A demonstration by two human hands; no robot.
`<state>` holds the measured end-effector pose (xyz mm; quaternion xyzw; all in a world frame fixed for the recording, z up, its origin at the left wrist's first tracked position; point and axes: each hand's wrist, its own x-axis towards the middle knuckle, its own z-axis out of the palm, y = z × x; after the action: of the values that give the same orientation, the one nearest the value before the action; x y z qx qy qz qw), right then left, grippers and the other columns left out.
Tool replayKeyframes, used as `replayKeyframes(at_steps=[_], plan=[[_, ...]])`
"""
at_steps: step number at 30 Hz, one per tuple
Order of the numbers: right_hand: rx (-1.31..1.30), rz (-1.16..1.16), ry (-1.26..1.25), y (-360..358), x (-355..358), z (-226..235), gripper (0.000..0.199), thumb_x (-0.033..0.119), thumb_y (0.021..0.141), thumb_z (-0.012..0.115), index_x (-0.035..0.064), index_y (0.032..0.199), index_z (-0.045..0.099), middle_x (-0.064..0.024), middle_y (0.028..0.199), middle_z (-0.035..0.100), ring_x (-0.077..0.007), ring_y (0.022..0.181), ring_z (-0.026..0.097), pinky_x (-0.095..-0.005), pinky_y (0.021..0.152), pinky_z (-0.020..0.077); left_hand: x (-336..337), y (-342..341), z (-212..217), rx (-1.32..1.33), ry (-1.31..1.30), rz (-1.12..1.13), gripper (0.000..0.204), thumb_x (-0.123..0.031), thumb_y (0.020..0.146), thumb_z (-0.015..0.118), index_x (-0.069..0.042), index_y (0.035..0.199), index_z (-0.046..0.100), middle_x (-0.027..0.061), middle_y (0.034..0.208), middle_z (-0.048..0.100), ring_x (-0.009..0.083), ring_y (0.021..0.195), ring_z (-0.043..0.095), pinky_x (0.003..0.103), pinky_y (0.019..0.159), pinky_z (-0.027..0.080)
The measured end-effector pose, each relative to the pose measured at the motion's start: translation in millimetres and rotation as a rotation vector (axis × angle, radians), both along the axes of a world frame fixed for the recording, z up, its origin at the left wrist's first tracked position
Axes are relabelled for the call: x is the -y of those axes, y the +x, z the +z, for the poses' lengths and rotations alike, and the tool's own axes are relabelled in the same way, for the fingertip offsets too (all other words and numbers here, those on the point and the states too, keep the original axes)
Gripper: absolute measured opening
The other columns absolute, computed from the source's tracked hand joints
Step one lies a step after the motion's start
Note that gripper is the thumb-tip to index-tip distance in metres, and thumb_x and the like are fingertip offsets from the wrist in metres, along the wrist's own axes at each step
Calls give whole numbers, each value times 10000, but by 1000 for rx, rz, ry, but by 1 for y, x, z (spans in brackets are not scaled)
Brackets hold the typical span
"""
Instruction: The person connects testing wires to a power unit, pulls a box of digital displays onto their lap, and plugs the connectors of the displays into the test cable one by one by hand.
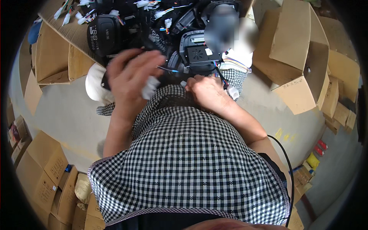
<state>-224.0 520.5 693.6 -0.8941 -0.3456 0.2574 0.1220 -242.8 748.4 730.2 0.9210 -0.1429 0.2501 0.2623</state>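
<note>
My left hand point(132, 74) is raised at the near edge of the work surface, its fingers smeared by motion. A blurred white piece point(150, 88) shows at its thumb side; whether it is held or worn I cannot tell. Over my lap, my right hand point(209, 91) has its fingers curled together around a small white connector point(183, 83). A thin wire point(168, 70) with a blue part runs between the hands. Just beyond the right hand lies a black electronic unit point(197, 55) with a slotted round grille. Dark wires and a white plug point(233, 92) hang beside the right wrist.
A black display unit point(104, 35) lies at left among black plastic housings and white plugs point(85, 17) with coloured wires. Open cardboard boxes stand at left point(53, 61) and right point(293, 50). A black cable point(289, 165) runs down past my right side.
</note>
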Motion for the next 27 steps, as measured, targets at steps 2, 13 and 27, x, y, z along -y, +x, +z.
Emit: replayKeyframes(at_steps=[2,13,27], plan=[[-32,18,-4,5,5,-17,175,184,893,504,75,929,635,-144,837,645,-275,771,650,-363,669,524,30,10,-3,-281,-227,-349,327,-112,729,686,-109,1056,671,47,1148,648,226,879,657,349,731,510],[289,-68,445,-6,25,-48,175,162,863,503,62,928,631,-130,778,603,-229,759,635,-304,654,510,122,51,-13,-510,104,-972,384,-129,775,561,-215,1147,603,50,1010,616,209,776,672,365,611,515],[410,158,32,-5,-2,-6,109,145,805,549,74,817,631,-49,713,579,-177,665,619,-279,598,491,76,63,-15,-485,-747,-646,240,-184,920,521,-93,1135,577,95,1075,643,180,833,629,295,678,499]])
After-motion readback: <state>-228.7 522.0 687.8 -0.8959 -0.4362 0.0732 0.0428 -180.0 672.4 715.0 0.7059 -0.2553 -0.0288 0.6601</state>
